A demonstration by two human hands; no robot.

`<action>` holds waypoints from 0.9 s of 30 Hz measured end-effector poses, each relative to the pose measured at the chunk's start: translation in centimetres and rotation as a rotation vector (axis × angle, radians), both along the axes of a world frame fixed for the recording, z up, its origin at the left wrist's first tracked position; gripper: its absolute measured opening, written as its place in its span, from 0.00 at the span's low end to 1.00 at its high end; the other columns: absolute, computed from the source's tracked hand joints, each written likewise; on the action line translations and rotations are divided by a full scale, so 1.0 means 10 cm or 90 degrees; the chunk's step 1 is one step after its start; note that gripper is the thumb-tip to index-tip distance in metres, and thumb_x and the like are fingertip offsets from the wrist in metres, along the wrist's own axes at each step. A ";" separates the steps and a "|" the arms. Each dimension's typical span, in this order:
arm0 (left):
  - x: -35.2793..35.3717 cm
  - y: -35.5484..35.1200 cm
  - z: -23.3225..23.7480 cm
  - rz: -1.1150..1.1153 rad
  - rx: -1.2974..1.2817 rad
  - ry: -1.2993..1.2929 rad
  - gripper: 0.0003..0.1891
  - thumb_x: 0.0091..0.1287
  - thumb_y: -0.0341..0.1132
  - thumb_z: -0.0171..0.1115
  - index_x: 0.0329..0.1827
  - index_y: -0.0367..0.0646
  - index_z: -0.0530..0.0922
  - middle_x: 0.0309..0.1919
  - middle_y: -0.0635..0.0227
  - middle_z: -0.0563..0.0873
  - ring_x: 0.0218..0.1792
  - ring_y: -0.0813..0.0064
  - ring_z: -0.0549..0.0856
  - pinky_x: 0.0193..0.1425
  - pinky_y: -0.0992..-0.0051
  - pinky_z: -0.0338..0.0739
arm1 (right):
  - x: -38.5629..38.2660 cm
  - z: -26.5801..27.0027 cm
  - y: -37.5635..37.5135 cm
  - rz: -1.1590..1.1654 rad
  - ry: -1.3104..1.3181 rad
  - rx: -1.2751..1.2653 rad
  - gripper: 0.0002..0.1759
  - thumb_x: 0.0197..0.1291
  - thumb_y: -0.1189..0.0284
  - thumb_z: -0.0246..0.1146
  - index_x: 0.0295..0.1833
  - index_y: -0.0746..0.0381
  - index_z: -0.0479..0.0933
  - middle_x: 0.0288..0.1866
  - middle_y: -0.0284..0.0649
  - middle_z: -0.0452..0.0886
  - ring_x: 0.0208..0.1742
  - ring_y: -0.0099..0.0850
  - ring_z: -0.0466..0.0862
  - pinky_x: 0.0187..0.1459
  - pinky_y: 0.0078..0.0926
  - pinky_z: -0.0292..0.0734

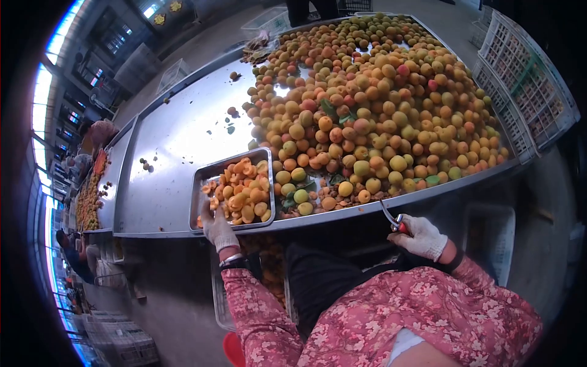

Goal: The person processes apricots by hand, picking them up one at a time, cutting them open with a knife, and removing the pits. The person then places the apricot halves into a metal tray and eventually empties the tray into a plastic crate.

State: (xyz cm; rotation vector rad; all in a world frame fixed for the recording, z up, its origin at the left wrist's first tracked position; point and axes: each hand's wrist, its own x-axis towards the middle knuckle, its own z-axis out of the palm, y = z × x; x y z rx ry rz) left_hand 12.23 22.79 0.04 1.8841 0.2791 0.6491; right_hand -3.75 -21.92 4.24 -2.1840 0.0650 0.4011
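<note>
Holding the red-handled metal tool (pixel 400 226) clenched in our gloved right hand (pixel 423 237), we had its curved tip pointing towards the table's near edge. Our gloved left hand (pixel 217 227) was at the near rim of the metal tray (pixel 271 177), its fingers by the cut fruit (pixel 241 183); we could not tell whether they were grasping a piece. The tray sat on the table (pixel 162 137), close to our side, and we judged that a downward press on that rim could have tipped it and spilled cut pieces into the container (pixel 217 300) below. The exposed tip seemed the sharper worry: a careless swing could have snagged a glove or scratched us. Just beside the tray, the whole fruit (pixel 391 116) lay heaped, with leaves (pixel 329 110) among it; a knock at the pile could have sent round fruit rolling over the edge or into the tray. Farther out, beyond the heap, stood plastic crates (pixel 527 85), one with a green strip (pixel 527 74). We could read no brand, label or writing anywhere.
</note>
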 end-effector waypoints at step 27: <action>0.10 0.94 -0.26 0.424 0.428 0.358 0.27 0.53 0.40 0.73 0.53 0.36 0.74 0.52 0.53 0.78 0.59 0.53 0.76 0.63 0.61 0.71 | 1.38 0.10 1.50 -0.002 0.290 0.472 0.15 0.63 0.61 0.65 0.46 0.61 0.74 0.32 0.33 0.79 0.25 0.23 0.81 0.21 0.19 0.74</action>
